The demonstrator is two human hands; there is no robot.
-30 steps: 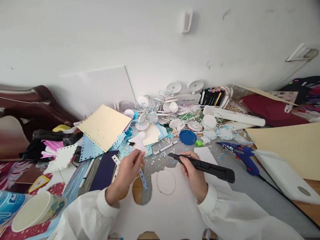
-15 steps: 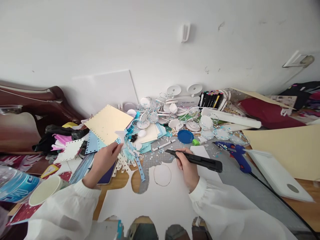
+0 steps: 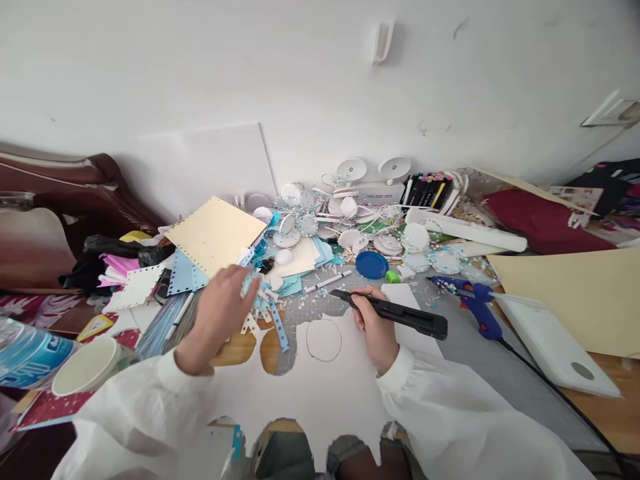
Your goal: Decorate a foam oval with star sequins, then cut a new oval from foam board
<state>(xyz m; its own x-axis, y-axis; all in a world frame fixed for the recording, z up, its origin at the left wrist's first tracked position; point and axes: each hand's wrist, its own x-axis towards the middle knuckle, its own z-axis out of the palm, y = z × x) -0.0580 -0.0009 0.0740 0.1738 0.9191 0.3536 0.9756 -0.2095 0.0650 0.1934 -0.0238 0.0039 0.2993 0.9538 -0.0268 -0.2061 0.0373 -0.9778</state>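
Observation:
White foam-like sheet with rounded cutouts lies in front of me, a circle outline drawn near its far edge. My right hand grips a black utility knife beside the circle, its blade pointing left above the sheet's far edge. Over the pile of paper scraps at the left is my left hand, with its fingers apart and nothing visible in them. Pale blue dotted strips lie just right of that hand. A white pen rests beyond the sheet.
A blue glue gun with a black cord lies at the right, near a white box. Behind are a blue lid and white discs. At the left stand a paper cup and a water bottle.
My left hand has let go of a small white scrap, opened and moved slightly right. My right hand still holds the knife in nearly the same place. The view has tilted slightly.

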